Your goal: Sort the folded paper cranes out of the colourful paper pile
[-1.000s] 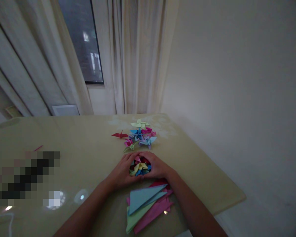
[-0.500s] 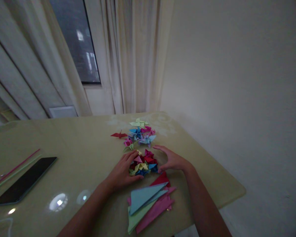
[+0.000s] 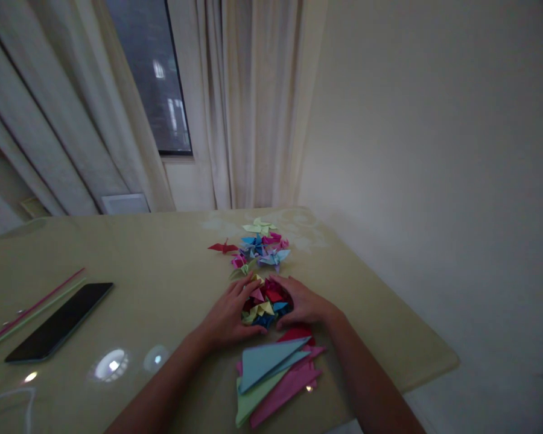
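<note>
A small heap of folded paper pieces (image 3: 266, 301) in red, pink, yellow and blue lies on the table between my hands. My left hand (image 3: 230, 313) cups its left side, fingers curved against the pieces. My right hand (image 3: 304, 304) presses in from the right, fingers curled round the heap. Beyond them sits a second cluster of folded paper cranes (image 3: 259, 248), with one red crane (image 3: 223, 247) a little to its left. Just in front of my hands lies a fan of flat folded paper triangles (image 3: 271, 377) in blue, green and pink.
The pale yellow table (image 3: 163, 283) has its right edge near my right arm. A dark phone (image 3: 60, 328) and two thin sticks (image 3: 31, 310) lie at the left. Curtains (image 3: 253, 102) and a window (image 3: 151, 72) stand behind the table.
My right hand, which had opened away to the right half a second ago, has come back in against the heap. My left hand stays on the heap's left side.
</note>
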`<state>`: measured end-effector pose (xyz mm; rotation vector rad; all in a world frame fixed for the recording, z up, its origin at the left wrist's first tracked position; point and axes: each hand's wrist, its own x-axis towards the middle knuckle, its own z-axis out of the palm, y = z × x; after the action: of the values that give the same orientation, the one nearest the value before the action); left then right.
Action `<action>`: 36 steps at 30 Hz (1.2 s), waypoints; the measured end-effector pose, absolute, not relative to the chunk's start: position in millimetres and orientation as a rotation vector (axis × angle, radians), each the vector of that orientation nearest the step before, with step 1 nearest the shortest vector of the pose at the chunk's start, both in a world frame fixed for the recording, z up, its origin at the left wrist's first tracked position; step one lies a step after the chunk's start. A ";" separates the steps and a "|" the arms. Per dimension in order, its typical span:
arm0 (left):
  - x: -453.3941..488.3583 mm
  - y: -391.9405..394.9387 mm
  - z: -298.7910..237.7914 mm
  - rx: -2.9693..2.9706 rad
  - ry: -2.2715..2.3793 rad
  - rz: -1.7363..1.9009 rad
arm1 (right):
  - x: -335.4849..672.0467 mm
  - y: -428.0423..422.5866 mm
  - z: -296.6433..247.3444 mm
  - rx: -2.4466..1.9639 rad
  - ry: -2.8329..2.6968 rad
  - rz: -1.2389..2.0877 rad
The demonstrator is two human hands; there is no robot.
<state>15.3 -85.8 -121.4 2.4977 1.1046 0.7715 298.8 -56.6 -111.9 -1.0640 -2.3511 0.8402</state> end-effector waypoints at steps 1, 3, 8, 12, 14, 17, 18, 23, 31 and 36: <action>15.9 -85.7 -121.2 2.506 1.099 0.774 | 295.5 -56.6 -112.2 -1.055 -2.370 0.822; 16.9 -85.4 -121.2 2.513 1.093 0.784 | 289.0 -56.6 -113.5 -1.018 -2.403 0.797; 18.4 -85.2 -121.5 2.470 1.065 0.820 | 277.4 -55.5 -117.9 -0.950 -2.436 0.760; 18.1 -85.5 -122.3 2.461 1.039 0.822 | 273.2 -54.0 -118.3 -0.874 -2.430 0.765; 17.7 -85.8 -122.4 2.465 1.032 0.816 | 272.2 -53.9 -118.0 -0.853 -2.419 0.781; 17.3 -86.5 -121.8 2.468 1.037 0.808 | 271.7 -54.9 -117.8 -0.836 -2.405 0.807; 17.3 -86.8 -121.6 2.467 1.041 0.807 | 271.5 -55.5 -118.0 -0.831 -2.401 0.812; 18.3 -87.8 -121.9 2.449 1.087 0.796 | 268.7 -58.0 -118.7 -0.836 -2.399 0.787; 21.5 -87.8 -121.3 2.393 1.132 0.841 | 261.5 -57.8 -123.1 -0.804 -2.376 0.706; 20.9 -87.7 -122.2 2.387 1.122 0.877 | 260.1 -55.7 -126.2 -0.808 -2.372 0.679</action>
<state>20.9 -87.7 -122.2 2.3874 1.1216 0.8771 260.1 -55.7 -126.2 -0.8084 -2.3718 0.6790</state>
